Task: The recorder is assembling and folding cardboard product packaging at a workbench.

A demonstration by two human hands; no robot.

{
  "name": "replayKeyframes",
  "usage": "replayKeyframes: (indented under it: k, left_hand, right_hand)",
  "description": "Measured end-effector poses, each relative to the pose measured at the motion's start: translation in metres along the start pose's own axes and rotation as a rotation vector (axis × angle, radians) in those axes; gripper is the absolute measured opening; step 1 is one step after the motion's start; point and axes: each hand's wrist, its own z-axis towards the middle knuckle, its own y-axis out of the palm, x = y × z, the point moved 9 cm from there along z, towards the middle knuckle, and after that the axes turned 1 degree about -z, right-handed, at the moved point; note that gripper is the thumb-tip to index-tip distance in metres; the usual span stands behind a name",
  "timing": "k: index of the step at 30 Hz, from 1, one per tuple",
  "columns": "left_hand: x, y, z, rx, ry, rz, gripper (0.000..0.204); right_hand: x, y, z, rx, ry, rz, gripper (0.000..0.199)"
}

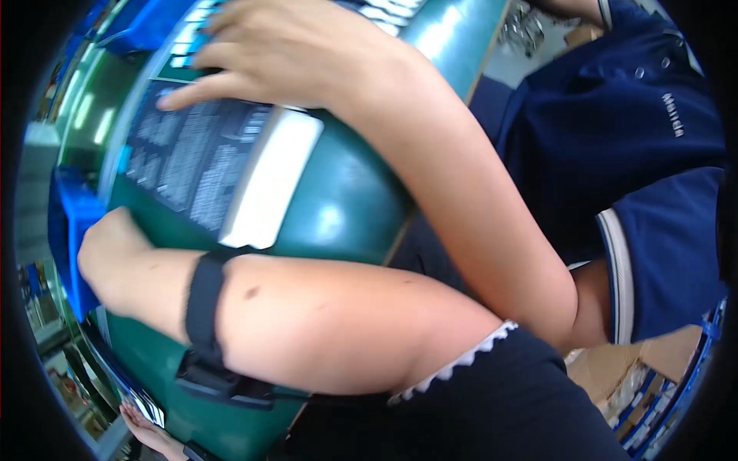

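Forearms cross; hands (284,54) press dark sheet (192,154) edges.

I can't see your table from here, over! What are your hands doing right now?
Right hand flat on dark printed sheet, fingers spread. Left hand closed at blue bin by green table edge; grip hidden. Another person's hand below.

The left hand (115,257) lies curled at the edge of a glossy dark green tabletop (346,207), just beside a bright blue plastic bin (73,223). A black strap band (204,303) wraps its forearm. The right hand (284,50) rests flat, fingers spread, on a dark laminated sheet printed with white text (192,157). A white rectangular label (273,180) borders that sheet. Another person's hand (150,434) shows at the lower edge.
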Motion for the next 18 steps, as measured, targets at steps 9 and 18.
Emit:
replayKeyframes:
  k: [9,18]
  left_hand:
    - [0.002,-0.013,0.01,0.124,-0.11,0.045,0.039]
    - [-0.027,-0.028,0.052,0.036,-0.167,-0.094,0.034]
  right_hand:
    - [0.011,-0.015,-0.024,0.243,-0.035,0.075,0.036]
    - [-0.13,-0.026,0.038,-0.276,0.206,0.687,0.029]
